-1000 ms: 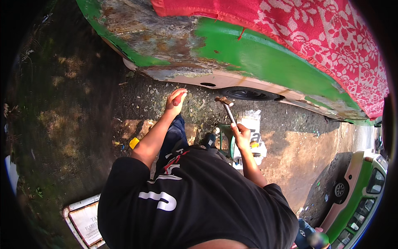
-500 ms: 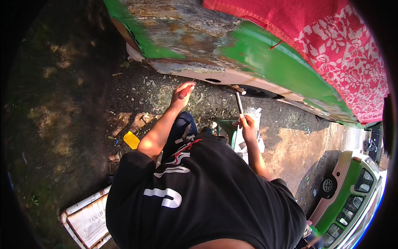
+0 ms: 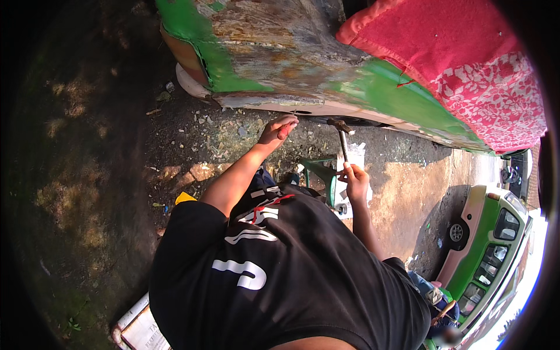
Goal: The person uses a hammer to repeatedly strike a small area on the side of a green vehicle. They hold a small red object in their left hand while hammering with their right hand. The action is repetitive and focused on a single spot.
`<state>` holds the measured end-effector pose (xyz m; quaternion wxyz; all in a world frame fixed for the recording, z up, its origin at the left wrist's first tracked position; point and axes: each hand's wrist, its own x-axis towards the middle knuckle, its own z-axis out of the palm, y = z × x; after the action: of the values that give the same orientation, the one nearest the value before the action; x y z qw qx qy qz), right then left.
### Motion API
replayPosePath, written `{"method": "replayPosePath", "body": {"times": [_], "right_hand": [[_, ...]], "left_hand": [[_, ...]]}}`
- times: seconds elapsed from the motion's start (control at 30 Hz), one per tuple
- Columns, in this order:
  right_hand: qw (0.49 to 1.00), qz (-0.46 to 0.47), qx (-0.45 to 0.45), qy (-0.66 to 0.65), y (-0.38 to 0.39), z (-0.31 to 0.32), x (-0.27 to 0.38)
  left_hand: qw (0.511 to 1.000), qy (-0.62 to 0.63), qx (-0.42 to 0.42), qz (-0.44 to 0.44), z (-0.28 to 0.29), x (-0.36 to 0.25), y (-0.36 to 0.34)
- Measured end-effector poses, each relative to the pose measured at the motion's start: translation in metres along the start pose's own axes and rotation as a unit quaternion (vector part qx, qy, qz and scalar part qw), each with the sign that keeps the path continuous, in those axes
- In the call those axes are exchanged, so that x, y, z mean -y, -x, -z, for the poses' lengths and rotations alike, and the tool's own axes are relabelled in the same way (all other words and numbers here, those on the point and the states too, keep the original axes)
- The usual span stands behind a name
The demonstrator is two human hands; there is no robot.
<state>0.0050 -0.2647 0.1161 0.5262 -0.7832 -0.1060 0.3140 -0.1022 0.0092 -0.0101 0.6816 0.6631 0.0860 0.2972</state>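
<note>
Black cloth w/ white lettering is nearest to me: the person's shirt (image 3: 303,262), lower than both sets of fingers. From my end I see the L hand (image 3: 273,135) w/ fingers curled tight round a red-handled tool (image 3: 284,131); its thin metal end pokes past the fingertips, v. near the lower edge of a vehicle body (image 3: 280,64), & I can't tell if they touch. R hand (image 3: 356,184) has thumb & fingers pinching a hammer (image 3: 343,146) by its handle, head up beyond the fingertips, apart from the red-handled tool.

Just L of the R fingers: green stool (image 3: 324,175). White sheet (image 3: 357,153) lies behind them. Yellow piece (image 3: 185,197) sits well L of & lower than the L fingers.

Beyond both hands' fingers, the vehicle body shows green paint w/ bare, rusty patches. Red patterned cloth (image 3: 455,41) drapes it, up & R of the R fingers. Farthest, well R of them: green-and-pale van (image 3: 481,248).
</note>
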Motion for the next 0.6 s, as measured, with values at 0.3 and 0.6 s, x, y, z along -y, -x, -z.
{"method": "replayPosePath", "body": {"times": [0.3, 0.6], "right_hand": [[0.998, 0.016, 0.002, 0.058, 0.0, 0.022, -0.01], [0.988, 0.028, 0.023, 0.148, -0.015, 0.058, -0.015]], "left_hand": [[0.992, -0.114, -0.016, -0.044, -0.017, 0.037, -0.017], [0.988, -0.138, -0.025, -0.064, -0.039, 0.057, -0.016]]}}
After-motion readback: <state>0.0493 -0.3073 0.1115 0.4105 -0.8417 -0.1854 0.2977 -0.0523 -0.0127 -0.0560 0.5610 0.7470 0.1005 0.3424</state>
